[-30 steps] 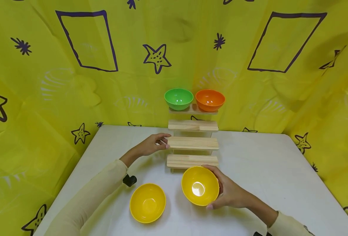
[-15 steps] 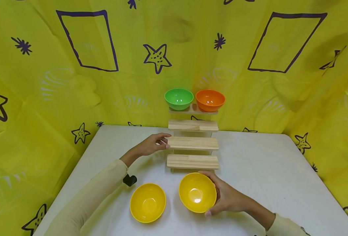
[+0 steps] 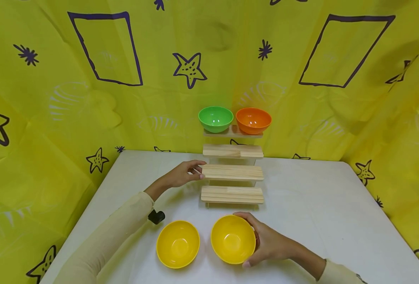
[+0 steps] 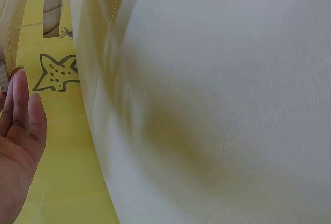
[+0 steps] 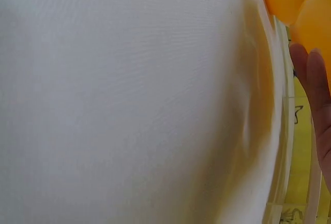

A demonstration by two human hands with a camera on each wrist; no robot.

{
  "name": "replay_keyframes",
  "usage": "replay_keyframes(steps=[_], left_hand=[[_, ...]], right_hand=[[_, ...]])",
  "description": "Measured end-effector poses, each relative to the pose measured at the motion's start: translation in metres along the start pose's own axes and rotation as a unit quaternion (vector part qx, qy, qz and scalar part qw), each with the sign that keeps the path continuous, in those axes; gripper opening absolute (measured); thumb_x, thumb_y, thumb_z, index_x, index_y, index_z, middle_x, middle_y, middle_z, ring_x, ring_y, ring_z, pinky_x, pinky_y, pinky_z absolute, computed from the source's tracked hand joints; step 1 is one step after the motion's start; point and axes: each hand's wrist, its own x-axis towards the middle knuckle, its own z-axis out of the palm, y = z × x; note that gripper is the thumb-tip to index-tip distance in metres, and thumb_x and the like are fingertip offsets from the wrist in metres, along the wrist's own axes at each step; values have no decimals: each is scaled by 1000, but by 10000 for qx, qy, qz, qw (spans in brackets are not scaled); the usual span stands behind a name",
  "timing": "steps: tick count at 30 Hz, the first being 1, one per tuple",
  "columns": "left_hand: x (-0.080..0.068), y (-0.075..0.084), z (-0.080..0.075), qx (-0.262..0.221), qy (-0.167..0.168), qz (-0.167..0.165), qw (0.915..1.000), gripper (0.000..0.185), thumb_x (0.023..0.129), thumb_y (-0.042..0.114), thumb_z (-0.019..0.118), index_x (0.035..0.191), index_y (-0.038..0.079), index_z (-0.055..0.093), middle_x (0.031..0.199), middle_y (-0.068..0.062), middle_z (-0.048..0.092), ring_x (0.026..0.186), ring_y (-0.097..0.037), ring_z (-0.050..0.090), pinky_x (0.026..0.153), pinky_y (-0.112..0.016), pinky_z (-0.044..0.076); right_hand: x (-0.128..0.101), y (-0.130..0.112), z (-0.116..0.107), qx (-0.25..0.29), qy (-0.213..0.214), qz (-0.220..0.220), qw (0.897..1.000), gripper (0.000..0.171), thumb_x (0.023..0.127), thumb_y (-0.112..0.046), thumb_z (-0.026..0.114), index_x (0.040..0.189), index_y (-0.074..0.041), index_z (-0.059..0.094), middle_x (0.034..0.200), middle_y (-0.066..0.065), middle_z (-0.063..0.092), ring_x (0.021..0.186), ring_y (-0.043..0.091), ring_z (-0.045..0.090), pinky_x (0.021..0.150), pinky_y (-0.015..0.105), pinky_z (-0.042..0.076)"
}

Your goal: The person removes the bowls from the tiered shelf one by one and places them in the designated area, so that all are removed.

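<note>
My right hand [image 3: 271, 241] grips a yellow bowl [image 3: 233, 240] by its right side, thumb at the near rim and fingers round the far side. In the right wrist view the fingers [image 5: 316, 79] lie against that bowl. A second yellow bowl [image 3: 178, 244] sits on the table just to its left. Farther back, my left hand [image 3: 181, 173] holds the left end of a plank on the tiered wooden stand [image 3: 232, 172], thumb and fingertips at its edge. On the stand's top tier a green bowl [image 3: 215, 119] and an orange bowl [image 3: 253, 121] stand side by side.
The white table [image 3: 309, 205] carries the stand at its middle, toward the back. A small black object [image 3: 156, 216] shows beside the left forearm. Yellow sheeting [image 3: 152, 47] with dark star drawings encloses the back and sides.
My right hand has brought its yellow bowl left and toward me, away from the stand's lowest tier and closer to the other yellow bowl. The left hand has stayed at the stand.
</note>
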Motion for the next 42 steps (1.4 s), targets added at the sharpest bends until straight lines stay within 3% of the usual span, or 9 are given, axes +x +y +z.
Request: replay_keyframes(steps=[7,14,27,34,42], left_hand=[[2,-5,0,-33,-5,-29,10000,53,91,22,65,137,5,47,115,-16,59,103,-27,58,88,-37,47],[1,-6,-1,-11,-3,269,9996,55,90,32,65,135,6,49,111,-12,59,99,-22,59,83,-32,48],[4,-7,0,-9,48,-88,9999,51,90,21,66,137,9,48,114,-11,59,101,-21,58,85,-32,48],[4,-9,1,-14,32,-25,10000,52,91,21,65,137,7,48,115,-14,58,102,-24,58,86,-34,48],[2,-8,1,-50,44,-9,10000,51,91,20,65,137,7,48,114,-14,58,102,-24,58,86,-34,48]], right_hand=[[3,7,4,230,-216,-34,9995,97,70,-10,83,144,-17,22,139,11,37,114,33,52,88,36,50],[6,5,8,175,-320,120,9993,97,70,-13,84,144,-19,22,139,9,38,116,31,50,91,33,48],[12,6,13,-25,-461,120,9989,97,70,-16,85,144,-19,23,138,5,41,119,24,49,94,29,46],[12,7,16,-457,-369,98,9982,98,68,-20,86,144,-20,23,137,2,45,118,20,50,97,27,42],[13,10,18,-569,-345,28,9978,98,68,-21,86,144,-20,24,136,1,46,118,20,50,98,27,40]])
